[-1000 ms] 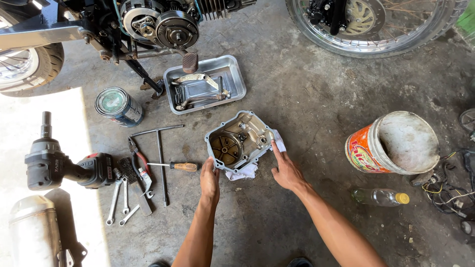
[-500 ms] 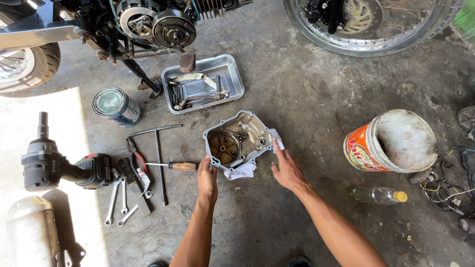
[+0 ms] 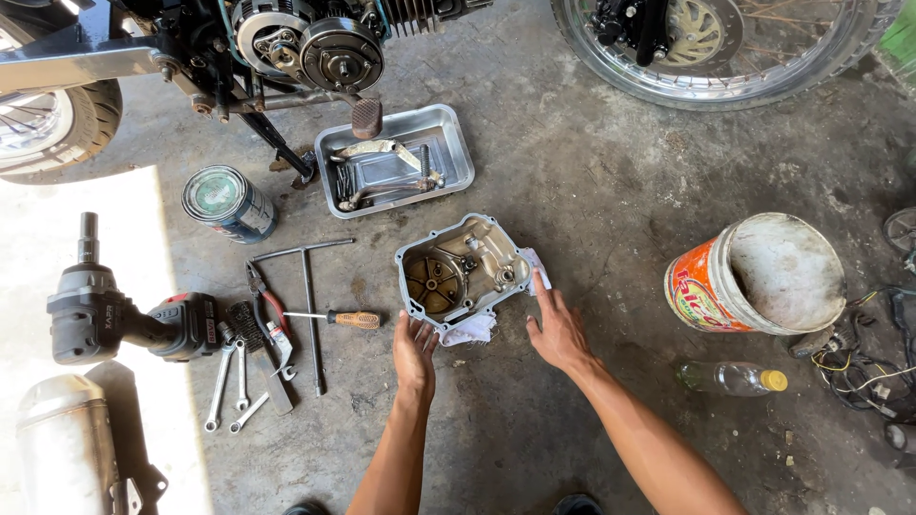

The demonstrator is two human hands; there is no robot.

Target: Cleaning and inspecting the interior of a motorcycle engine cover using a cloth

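Observation:
A grey metal engine cover (image 3: 463, 271) lies open side up on the concrete floor, resting on a white rag (image 3: 472, 329). My left hand (image 3: 415, 349) touches the cover's near left edge with its fingertips. My right hand (image 3: 556, 329) lies flat on the floor just right of the cover, fingers spread, one finger reaching toward the rag's corner (image 3: 532, 259). Neither hand holds anything.
A metal tray of parts (image 3: 394, 158) sits beyond the cover, below a motorcycle engine (image 3: 315, 48). On the left lie a screwdriver (image 3: 336, 319), pliers (image 3: 262, 296), T-wrench (image 3: 307, 286), spanners (image 3: 229, 381), an impact driver (image 3: 124, 319) and a tin can (image 3: 227, 203). On the right stand an orange bucket (image 3: 754, 277) and a bottle (image 3: 730, 378).
Both hands stay by the engine cover; the view has shifted slightly, and little else differs.

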